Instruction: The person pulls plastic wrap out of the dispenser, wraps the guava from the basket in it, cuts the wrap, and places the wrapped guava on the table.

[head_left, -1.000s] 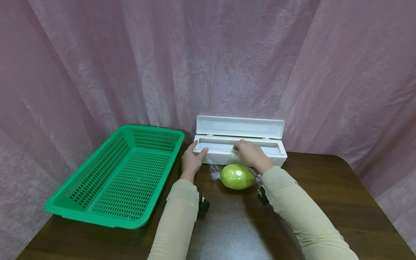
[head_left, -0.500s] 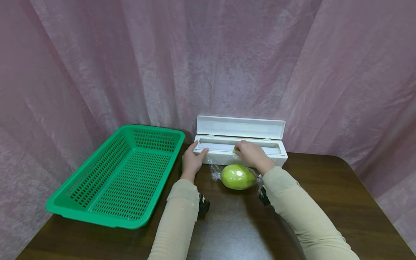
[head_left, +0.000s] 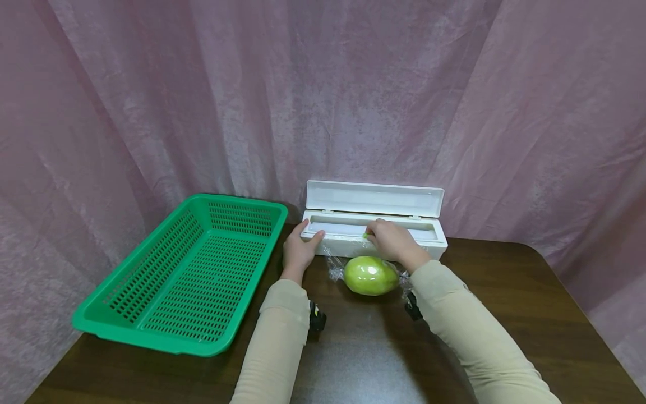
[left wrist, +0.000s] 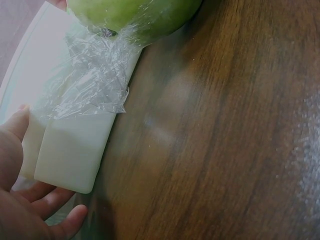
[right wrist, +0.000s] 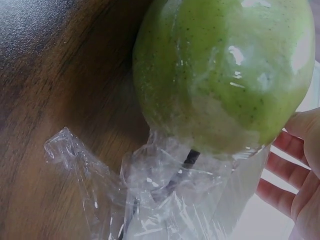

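A white plastic-wrap dispenser box (head_left: 348, 247) stands at the table's back, its lid (head_left: 374, 199) raised and a pale roll (head_left: 335, 228) inside. My left hand (head_left: 298, 252) grips its left end, thumb on the top edge and fingers around the end, as the left wrist view shows. With its fingertips, my right hand (head_left: 393, 242) pinches a small green slide cutter (head_left: 366, 235) on the box's front edge, partly hidden by the fingers. In front lies a green mango-like fruit (head_left: 370, 276) in clear plastic wrap (left wrist: 95, 75), the film bunched at both ends and reaching to the box.
A green perforated basket (head_left: 202, 269) sits on the left of the dark wooden table (head_left: 348, 365). A pink curtain (head_left: 323, 101) hangs close behind the box. The table's right edge slopes away beyond my right arm.
My right hand has slid slightly to the right along the box's front edge with the green slide cutter. My left hand keeps its hold, and the fruit lies in place.
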### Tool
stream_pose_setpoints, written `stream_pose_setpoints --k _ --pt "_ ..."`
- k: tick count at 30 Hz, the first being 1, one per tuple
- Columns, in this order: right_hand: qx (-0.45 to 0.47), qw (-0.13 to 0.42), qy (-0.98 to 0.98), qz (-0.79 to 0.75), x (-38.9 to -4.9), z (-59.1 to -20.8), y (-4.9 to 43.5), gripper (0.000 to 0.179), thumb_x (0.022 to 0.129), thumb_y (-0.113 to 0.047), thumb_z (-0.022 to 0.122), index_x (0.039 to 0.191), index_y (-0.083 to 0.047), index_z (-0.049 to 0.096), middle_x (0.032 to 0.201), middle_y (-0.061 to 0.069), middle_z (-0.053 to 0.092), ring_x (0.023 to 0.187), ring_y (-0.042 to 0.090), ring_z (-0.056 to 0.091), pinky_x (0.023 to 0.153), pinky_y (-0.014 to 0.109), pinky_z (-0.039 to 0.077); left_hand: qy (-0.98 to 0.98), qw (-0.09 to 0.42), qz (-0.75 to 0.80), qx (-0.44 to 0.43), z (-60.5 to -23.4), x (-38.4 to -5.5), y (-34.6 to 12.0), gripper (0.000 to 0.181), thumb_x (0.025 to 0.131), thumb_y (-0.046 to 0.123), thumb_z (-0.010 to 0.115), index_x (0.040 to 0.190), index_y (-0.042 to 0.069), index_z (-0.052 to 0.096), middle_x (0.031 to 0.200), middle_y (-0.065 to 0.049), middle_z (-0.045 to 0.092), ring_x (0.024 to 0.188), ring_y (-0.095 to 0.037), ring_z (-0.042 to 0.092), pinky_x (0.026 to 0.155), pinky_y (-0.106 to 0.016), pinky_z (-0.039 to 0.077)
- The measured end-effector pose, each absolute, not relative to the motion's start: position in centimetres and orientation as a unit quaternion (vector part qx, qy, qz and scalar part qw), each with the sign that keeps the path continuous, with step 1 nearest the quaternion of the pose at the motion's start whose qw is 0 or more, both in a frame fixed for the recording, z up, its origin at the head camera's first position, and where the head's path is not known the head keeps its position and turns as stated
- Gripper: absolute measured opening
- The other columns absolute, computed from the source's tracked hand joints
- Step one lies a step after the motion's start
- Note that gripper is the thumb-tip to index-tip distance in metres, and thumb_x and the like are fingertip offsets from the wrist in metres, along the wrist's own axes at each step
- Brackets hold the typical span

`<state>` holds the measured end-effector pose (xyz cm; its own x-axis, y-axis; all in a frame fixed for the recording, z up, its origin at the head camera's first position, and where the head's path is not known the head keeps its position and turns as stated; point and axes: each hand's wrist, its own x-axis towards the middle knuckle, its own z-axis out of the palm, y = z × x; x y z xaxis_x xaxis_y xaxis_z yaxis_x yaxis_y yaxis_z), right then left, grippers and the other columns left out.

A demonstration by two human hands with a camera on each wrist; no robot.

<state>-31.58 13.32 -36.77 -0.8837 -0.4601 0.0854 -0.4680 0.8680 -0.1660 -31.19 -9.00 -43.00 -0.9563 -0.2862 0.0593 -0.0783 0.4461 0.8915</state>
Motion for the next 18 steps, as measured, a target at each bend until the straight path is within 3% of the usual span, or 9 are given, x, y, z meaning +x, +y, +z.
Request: stream_pose_setpoints --k 18 --pt "0.238 0.015 -0.967 0.091 -31.4 -36.5 13.56 0.021 0.096 -0.018 0.053 0.112 -0.007 0.063 0.108 0.008 0.063 0.099 0.025 0.062 0.085 0.043 0.051 -0.843 0.098 -0.518 0.105 -42.89 -31.07 -8.99 0.063 0.085 0.046 0.067 0.141 0.024 0.046 0.146 -0.002 0.045 0.135 -0.026 0.039 0.11 -0.043 0.034"
